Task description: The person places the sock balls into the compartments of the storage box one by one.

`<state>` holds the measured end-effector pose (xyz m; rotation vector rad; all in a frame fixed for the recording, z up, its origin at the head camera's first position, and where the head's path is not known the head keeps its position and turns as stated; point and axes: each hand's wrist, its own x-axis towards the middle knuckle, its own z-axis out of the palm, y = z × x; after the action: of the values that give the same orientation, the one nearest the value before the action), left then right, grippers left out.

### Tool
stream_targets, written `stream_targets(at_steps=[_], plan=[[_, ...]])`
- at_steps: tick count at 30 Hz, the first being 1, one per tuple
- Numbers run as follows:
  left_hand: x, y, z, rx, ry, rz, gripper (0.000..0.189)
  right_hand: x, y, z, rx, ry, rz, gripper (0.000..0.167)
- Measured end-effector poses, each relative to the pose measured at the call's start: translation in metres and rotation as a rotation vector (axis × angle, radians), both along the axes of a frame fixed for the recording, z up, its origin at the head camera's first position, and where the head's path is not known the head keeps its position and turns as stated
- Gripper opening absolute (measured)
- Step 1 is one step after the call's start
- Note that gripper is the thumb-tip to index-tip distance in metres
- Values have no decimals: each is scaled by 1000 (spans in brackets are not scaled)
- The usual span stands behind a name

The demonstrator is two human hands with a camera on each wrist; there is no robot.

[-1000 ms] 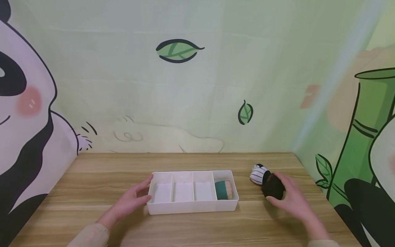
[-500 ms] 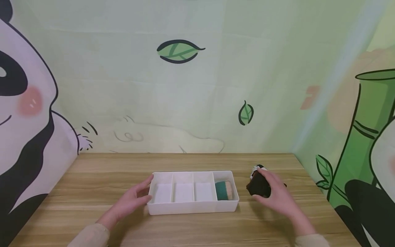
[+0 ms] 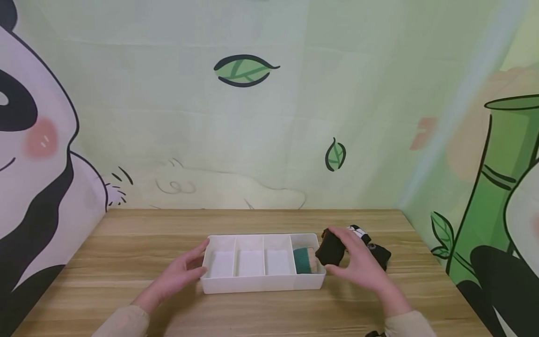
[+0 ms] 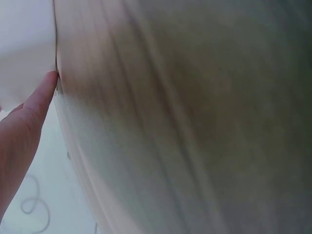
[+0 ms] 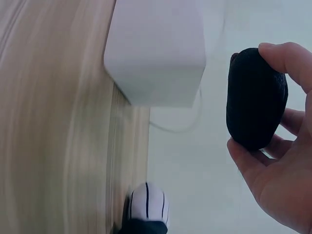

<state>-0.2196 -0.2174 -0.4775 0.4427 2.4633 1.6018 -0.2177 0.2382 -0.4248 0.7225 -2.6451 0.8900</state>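
Note:
My right hand holds a dark rolled-up sock between thumb and fingers, at the right end of a white divided box. In the right wrist view the same dark bundle is pinched above the table, beside the box. A green and beige rolled sock lies in the box's rightmost compartment; the other compartments hold nothing. My left hand rests its thumb and fingers against the box's left end. One straight finger touches the box wall in the left wrist view.
Right of the box, partly behind my right hand, lie a white sock with black stripes and a black rolled sock. The wooden table ends at a printed backdrop with pandas, leaves and bamboo.
My right hand has lifted the dark sock from the right side and carried it left to the box's right end, uncovering the black sock. The left hand and box have stayed put.

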Motion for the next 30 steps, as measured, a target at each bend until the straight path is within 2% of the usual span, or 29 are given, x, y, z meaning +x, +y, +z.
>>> stream_targets(at_steps=[15, 23, 30], plan=[[0, 0, 0, 1, -12, 6, 72, -4, -33, 2, 1, 6, 113, 86], [0, 0, 0, -5, 5, 3, 72, -7, -50, 3, 36, 51, 165, 86], [0, 0, -1, 7, 0, 6, 72, -11, -61, 1, 33, 16, 205, 86]])
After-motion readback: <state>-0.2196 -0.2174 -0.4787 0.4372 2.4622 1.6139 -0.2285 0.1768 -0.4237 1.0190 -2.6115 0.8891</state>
